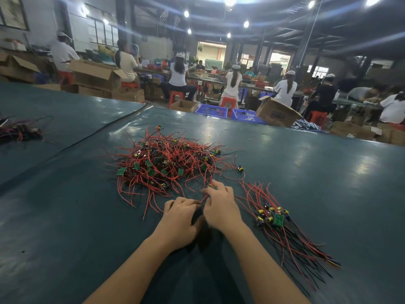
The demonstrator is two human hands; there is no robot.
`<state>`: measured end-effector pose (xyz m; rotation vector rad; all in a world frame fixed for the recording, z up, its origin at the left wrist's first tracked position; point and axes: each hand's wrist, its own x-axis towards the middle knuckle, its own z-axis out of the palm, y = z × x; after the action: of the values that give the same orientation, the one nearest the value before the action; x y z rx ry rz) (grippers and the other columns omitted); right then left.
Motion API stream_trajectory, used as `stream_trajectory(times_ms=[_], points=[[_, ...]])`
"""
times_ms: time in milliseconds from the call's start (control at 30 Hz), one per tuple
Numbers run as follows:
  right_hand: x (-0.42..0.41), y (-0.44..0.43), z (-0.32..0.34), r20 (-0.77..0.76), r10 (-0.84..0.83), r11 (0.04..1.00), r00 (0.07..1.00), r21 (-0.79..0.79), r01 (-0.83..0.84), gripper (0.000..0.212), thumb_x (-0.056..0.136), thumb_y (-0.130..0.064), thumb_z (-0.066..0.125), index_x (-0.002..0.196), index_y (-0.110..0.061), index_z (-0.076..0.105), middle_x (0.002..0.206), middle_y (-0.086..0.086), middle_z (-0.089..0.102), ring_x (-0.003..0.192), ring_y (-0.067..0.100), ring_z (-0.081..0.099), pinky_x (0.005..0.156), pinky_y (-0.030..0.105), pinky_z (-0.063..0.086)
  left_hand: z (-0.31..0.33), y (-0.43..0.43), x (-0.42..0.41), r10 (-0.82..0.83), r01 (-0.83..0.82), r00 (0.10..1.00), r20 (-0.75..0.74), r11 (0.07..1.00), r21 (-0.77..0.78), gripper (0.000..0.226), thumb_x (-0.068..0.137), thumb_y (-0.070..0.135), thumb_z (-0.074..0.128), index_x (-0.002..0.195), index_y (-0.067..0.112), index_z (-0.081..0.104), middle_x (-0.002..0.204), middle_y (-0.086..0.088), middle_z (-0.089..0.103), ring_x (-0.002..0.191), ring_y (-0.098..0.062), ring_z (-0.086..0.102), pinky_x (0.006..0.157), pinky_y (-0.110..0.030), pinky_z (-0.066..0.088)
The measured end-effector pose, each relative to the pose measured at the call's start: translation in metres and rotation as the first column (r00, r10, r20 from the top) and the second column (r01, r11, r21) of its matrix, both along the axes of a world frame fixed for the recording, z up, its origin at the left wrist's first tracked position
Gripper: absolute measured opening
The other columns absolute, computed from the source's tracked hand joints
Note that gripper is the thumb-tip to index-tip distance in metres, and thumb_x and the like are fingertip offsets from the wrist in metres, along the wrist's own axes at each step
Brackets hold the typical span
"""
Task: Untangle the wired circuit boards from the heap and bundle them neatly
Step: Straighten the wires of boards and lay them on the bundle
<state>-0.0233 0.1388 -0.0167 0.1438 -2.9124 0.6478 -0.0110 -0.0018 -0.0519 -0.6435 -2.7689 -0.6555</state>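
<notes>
Both forearms come in from the near edge, hands close together on the dark green table (65, 227). Left hand (182, 218) has fingers curled, gripping a bunch of dark wires (197, 215) that sits between the two hands, blurred. Right hand (221, 207) touches the left one, fingers part bent and spread forward onto red leads at the near edge of the heap (162, 163); whether it pinches one I cannot tell. Heap is just beyond my hands, mid table: tangled red and black wires with small green circuit boards mixed in. Sorted bundle (274, 218) lies just right of my right hand, boards and yellow-black parts grouped together, wires fanning toward the near right. Second wire pile (19, 130) far left, well apart. Beyond the far table edge: blue crates (211, 110), an open cardboard box (277, 113), and seated workers (178, 77) at long benches, backs turned.
</notes>
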Motion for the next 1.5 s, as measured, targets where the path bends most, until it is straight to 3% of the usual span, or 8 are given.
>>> stream_trajectory(times_ms=[100,233,467,667,767,967,1267,1500], points=[[-0.014,-0.003,0.000,0.161,0.018,0.984,0.987,0.174,-0.047,0.041,0.092,-0.015,0.048,0.131,-0.018,0.056,0.161,0.002,0.019,0.144,0.028,0.012,0.110,0.046,0.031,0.000,0.000,0.000,0.051,-0.045,0.997,-0.063,0.994,0.097,0.032,0.097,0.033,0.045,0.125,0.026,0.060,0.128,0.013,0.058,0.122,-0.010,0.041,0.102,-0.030,0.021],[-0.007,-0.003,-0.002,0.016,0.029,0.970,0.999,0.241,-0.032,0.032,0.092,-0.017,0.048,0.121,-0.012,0.061,0.141,0.004,0.038,0.125,0.027,0.032,0.098,0.038,0.039,0.003,-0.001,-0.001,0.096,-0.080,0.994,-0.048,0.960,0.268,0.033,0.095,0.023,0.051,0.128,0.021,0.058,0.124,0.008,0.059,0.118,-0.013,0.047,0.102,-0.029,0.033],[0.043,-0.009,0.003,-0.278,0.215,0.976,0.936,0.022,-0.218,0.022,0.092,-0.012,0.050,0.096,-0.005,0.070,0.126,0.003,0.051,0.088,0.026,0.059,0.079,0.038,0.050,0.016,0.001,0.001,0.054,-0.181,0.977,0.207,0.721,0.669,0.019,0.093,0.027,0.062,0.112,0.026,0.062,0.096,0.012,0.068,0.087,0.001,0.065,0.075,-0.009,0.049],[0.068,-0.001,0.001,-0.464,0.124,0.949,0.877,-0.202,-0.242,0.015,0.092,-0.015,0.061,0.093,-0.008,0.074,0.113,-0.004,0.057,0.090,0.007,0.060,0.077,0.020,0.050,0.028,0.009,0.009,-0.205,-0.121,0.948,0.244,0.477,0.871,0.015,0.092,0.021,0.063,0.089,0.016,0.077,0.078,-0.007,0.074,0.071,-0.017,0.069,0.064,-0.031,0.056],[0.074,0.001,-0.004,-0.434,-0.035,0.862,0.900,-0.469,-0.193,0.006,0.091,-0.017,0.066,0.087,-0.020,0.070,0.103,-0.010,0.057,0.094,0.000,0.059,0.076,0.012,0.047,0.030,0.015,0.012,-0.232,-0.183,0.932,0.278,0.361,0.914,0.014,0.092,0.016,0.062,0.089,0.012,0.076,0.075,-0.005,0.073,0.071,-0.015,0.068,0.062,-0.023,0.056],[0.076,0.006,0.002,-0.126,-0.181,0.526,0.975,-0.850,-0.012,0.007,0.091,-0.025,0.067,0.089,-0.021,0.072,0.080,-0.011,0.074,0.076,-0.001,0.068,0.065,0.011,0.048,0.033,0.022,0.015,-0.309,-0.159,0.906,0.288,0.384,0.910,0.006,0.091,0.011,0.062,0.089,0.007,0.067,0.071,-0.002,0.072,0.063,-0.017,0.069,0.056,-0.023,0.053],[0.074,0.012,0.004,0.149,-0.207,0.216,0.967,-0.957,0.194,0.018,0.087,-0.022,0.073,0.071,-0.014,0.069,0.062,0.002,0.067,0.055,0.013,0.059,0.051,0.028,0.049,0.037,0.027,0.023,-0.375,-0.103,0.868,0.327,0.508,0.855,0.010,0.092,0.014,0.062,0.088,0.007,0.057,0.072,-0.003,0.073,0.066,-0.024,0.072,0.055,-0.024,0.054],[0.075,0.014,0.008,0.146,-0.282,0.101,0.948,-0.978,0.181,0.026,0.090,-0.026,0.069,0.065,-0.022,0.073,0.063,-0.004,0.067,0.045,0.004,0.050,0.040,0.019,0.039,0.042,0.032,0.026,-0.314,-0.308,0.867,0.388,0.275,0.911,0.013,0.093,0.013,0.061,0.082,0.008,0.056,0.076,-0.004,0.075,0.071,-0.024,0.074,0.050,-0.023,0.054]])
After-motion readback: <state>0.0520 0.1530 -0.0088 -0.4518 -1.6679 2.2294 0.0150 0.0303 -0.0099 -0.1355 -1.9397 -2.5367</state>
